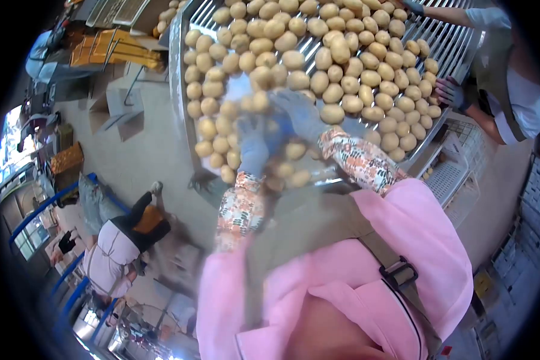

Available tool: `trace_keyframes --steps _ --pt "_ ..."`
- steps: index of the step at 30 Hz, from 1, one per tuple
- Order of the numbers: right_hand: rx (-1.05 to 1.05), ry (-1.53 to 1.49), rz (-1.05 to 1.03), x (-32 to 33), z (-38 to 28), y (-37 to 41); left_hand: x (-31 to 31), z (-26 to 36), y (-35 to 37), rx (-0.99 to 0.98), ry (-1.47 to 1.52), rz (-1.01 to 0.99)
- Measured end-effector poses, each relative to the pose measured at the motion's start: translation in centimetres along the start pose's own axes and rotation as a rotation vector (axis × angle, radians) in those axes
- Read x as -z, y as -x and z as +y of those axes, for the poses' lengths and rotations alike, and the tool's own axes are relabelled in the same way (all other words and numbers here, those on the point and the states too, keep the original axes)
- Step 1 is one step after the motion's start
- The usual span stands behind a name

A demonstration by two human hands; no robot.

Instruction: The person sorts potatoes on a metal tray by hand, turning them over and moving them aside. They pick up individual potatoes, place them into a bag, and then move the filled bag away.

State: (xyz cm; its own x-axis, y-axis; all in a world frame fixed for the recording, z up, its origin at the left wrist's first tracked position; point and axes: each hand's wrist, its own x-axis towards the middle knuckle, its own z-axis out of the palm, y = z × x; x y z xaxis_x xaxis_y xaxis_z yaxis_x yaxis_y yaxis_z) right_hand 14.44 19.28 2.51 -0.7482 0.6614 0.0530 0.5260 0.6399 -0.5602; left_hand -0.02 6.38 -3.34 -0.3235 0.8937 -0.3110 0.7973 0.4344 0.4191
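Note:
Many potatoes [342,48] cover a metal roller table [186,78] in front of me. My left hand [253,147], in a grey-blue glove with a floral sleeve cover, is low over the potatoes at the near left. Its fingers are smeared by motion. To its right, my right hand [303,114], gloved the same way, reaches in with fingers stretched out flat, close to several blurred potatoes. A blurred blue patch [277,135] shows between my hands; I cannot make out what it is. Loose potatoes [294,177] lie nearer my apron.
At the right, a co-worker's gloved hand [450,93] rests by the table edge, and another gloved hand [413,7] is at the far side. A perforated white crate [447,180] stands below right. Another person [117,246] bends at the left, near an open cardboard box [117,111].

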Motion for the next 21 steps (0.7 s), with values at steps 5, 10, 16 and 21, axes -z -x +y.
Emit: trace_keyframes --steps 5,10,16,21 --pt "0.009 0.141 -0.107 -2.4 -2.8 9.7 1.5 2.9 8.9 0.071 -0.284 -0.136" --pt "-0.023 0.150 -0.188 -1.1 -0.2 16.1 -1.8 -3.7 13.1 -0.078 -0.180 0.145" --pt "-0.444 -0.403 0.030 0.6 5.0 20.6 -2.0 -5.0 16.2 0.149 -0.087 0.163" --pt "-0.194 -0.261 0.070 0.5 2.4 20.4 -4.0 -6.5 17.3 0.276 -0.172 0.213"
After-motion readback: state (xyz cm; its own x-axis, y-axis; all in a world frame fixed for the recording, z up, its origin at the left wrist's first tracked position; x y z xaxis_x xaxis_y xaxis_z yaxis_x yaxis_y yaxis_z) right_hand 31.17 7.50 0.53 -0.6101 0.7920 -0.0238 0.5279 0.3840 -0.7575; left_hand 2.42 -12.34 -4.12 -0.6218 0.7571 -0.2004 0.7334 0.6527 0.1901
